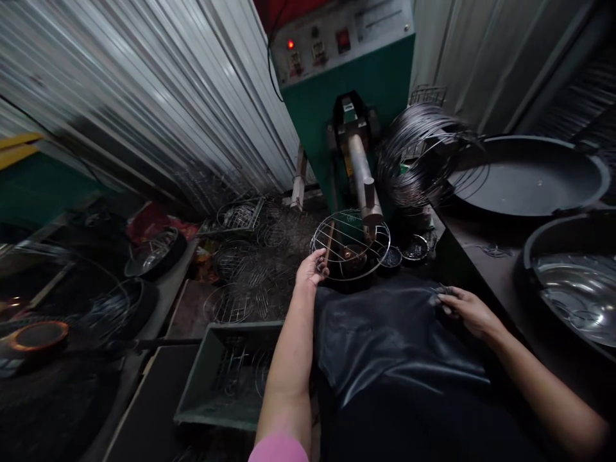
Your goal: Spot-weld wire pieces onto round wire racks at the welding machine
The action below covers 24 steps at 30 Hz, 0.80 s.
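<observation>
We see the left hand (312, 268) stretched forward, its fingers (319, 262) curled over the near-left rim of a round wire rack (350, 245), gripping it at about eight o'clock on the ring. The rack lies roughly flat under the grey metal arm (363, 179) of a green welding machine (346, 83), whose blocky tip meets the rack's wires at about three o'clock from the ring's centre. A small dark bowl-like piece (355, 258) shows through the wires just below the ring's centre.

Our right hand (469, 310) rests at four o'clock from the rack, well apart from it, on a black sheet (385, 333) draped over the lap. Its fingers are drawn together around a few short pieces of wire (440, 292) that stick out to the left of the fingertips; how tightly they pinch we cannot tell.

At one o'clock from the rack hangs a loose coil of wire (418, 157). To the right, on a dark bench (481, 256), sit a wide black pan (529, 176) and a shiny steel basin (575, 289). At nine o'clock from the left hand a heap of finished wire racks (245, 269) lies on the floor, and at seven o'clock a grey crate (231, 378) holds more. Corrugated metal sheeting (144, 96) forms the wall behind.
</observation>
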Motion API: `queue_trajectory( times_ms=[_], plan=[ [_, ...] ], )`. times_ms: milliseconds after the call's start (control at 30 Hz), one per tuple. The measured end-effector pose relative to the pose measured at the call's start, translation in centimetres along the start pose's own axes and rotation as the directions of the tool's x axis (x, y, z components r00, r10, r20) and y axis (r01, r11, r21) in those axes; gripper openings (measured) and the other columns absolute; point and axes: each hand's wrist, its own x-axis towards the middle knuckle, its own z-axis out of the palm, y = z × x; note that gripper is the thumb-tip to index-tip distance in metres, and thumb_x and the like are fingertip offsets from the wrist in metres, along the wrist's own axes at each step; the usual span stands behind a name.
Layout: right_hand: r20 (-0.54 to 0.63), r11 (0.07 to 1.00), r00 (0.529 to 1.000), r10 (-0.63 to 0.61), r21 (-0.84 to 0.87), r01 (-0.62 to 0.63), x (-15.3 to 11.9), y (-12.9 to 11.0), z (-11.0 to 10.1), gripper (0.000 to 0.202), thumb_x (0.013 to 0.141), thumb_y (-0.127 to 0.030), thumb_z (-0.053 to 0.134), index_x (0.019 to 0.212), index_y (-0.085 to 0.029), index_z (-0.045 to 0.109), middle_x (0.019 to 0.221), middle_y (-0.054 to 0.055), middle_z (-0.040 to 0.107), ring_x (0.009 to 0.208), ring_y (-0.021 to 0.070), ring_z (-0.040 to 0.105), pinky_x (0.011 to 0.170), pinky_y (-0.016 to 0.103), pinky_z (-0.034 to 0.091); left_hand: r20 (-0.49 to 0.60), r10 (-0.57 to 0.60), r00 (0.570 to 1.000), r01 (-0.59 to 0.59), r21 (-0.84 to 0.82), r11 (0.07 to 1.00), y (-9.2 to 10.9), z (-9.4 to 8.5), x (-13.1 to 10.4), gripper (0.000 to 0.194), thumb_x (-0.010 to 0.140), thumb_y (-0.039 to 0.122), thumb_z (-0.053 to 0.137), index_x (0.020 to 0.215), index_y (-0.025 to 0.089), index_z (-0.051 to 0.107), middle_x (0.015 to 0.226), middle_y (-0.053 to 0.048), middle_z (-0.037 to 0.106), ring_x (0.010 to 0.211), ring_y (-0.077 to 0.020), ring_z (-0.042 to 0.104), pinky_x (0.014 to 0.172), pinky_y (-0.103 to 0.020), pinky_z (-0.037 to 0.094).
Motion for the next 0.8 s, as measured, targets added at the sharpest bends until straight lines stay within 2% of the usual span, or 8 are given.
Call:
queue_trajectory(
  times_ms=[167,267,367,467,533,633,733,800],
  plan=[
    [-0.083,1.0,0.996,0.026,0.014,-0.025,-0.1,-0.5,0.6,0.027,0.056,-0.033,0.065,0.074,-0.019,0.05,0.06,-0.002,0.055,0.042,0.0065,0.042,0.037,0.018,0.028,-0.01,0.029,1.0,-0.029,-0.016,0.999,0.1,0.5,-0.4,0.029,0.052,0.016,0.072,0.06,0.016,0.044,0.047,0.008,0.042,0.036,-0.0031,0.038,0.035,-0.015,0.025],
    [-0.103,0.999,0.994,-0.037,-0.022,0.035,-0.1,-1.4,1.3,0.025,0.056,-0.031,0.062,0.073,-0.019,0.048,0.056,-0.004,0.053,0.041,0.0063,0.041,0.038,0.018,0.03,-0.024,0.079,0.997,-0.08,-0.025,0.996,0.4,0.8,-0.7,0.028,0.052,0.013,0.068,0.06,0.016,0.042,0.047,0.008,0.039,0.036,-0.0021,0.036,0.033,-0.013,0.018],
    [-0.082,0.991,0.993,-0.087,-0.108,0.078,-0.1,-2.2,1.6,0.026,0.06,-0.032,0.058,0.082,-0.019,0.051,0.053,-0.006,0.05,0.041,0.0074,0.041,0.04,0.019,0.031,-0.018,0.152,0.988,-0.152,-0.026,0.988,0.6,0.9,-0.9,0.025,0.051,0.012,0.067,0.06,0.016,0.044,0.047,0.009,0.038,0.036,-0.0016,0.035,0.033,-0.013,0.016],
    [0.021,0.948,0.998,-0.063,-0.313,0.066,0.0,-2.2,0.5,0.022,0.065,-0.032,0.055,0.083,-0.02,0.055,0.053,-0.004,0.052,0.043,0.0099,0.045,0.041,0.02,0.033,-0.012,0.173,0.985,-0.174,-0.03,0.984,0.5,0.8,-0.9,0.024,0.049,0.013,0.066,0.061,0.016,0.044,0.048,0.009,0.036,0.036,-0.0014,0.034,0.033,-0.013,0.016],
    [0.066,0.852,0.995,-0.068,-0.516,0.093,0.1,-1.7,-0.6,0.011,0.064,-0.027,0.056,0.072,-0.02,0.057,0.056,-0.002,0.056,0.048,0.0126,0.051,0.045,0.022,0.035,-0.018,0.17,0.985,-0.171,-0.039,0.985,0.3,0.6,-0.8,0.026,0.048,0.013,0.066,0.062,0.016,0.044,0.049,0.01,0.036,0.036,-0.0014,0.034,0.033,-0.013,0.017],
    [0.068,0.603,0.989,-0.129,-0.787,0.132,0.2,-0.8,-1.3,0.005,0.063,-0.018,0.059,0.067,-0.02,0.058,0.06,0.002,0.061,0.059,0.0175,0.059,0.052,0.023,0.037,-0.012,0.184,0.983,-0.185,-0.054,0.981,0.0,0.5,-0.7,0.027,0.048,0.013,0.066,0.063,0.016,0.044,0.05,0.01,0.038,0.036,-0.0014,0.035,0.034,-0.014,0.017],
    [0.095,0.355,0.99,-0.107,-0.926,0.128,0.2,-0.3,-0.4,0.01,0.068,-0.012,0.056,0.072,-0.02,0.061,0.062,0.005,0.063,0.063,0.0209,0.061,0.054,0.024,0.035,0.006,0.193,0.981,-0.193,-0.055,0.98,-0.3,0.7,-0.8,0.028,0.048,0.013,0.066,0.062,0.016,0.043,0.05,0.009,0.039,0.037,-0.0011,0.035,0.034,-0.013,0.018],
    [0.119,0.269,0.989,-0.087,-0.953,0.139,0.1,-0.1,0.4,0.015,0.072,-0.009,0.051,0.073,-0.019,0.061,0.063,0.007,0.063,0.064,0.0215,0.062,0.054,0.025,0.034,0.012,0.187,0.982,-0.186,-0.054,0.981,-0.4,0.7,-1.0,0.028,0.048,0.013,0.066,0.061,0.016,0.043,0.05,0.009,0.039,0.037,-0.0009,0.035,0.034,-0.013,0.018]
  ],
)
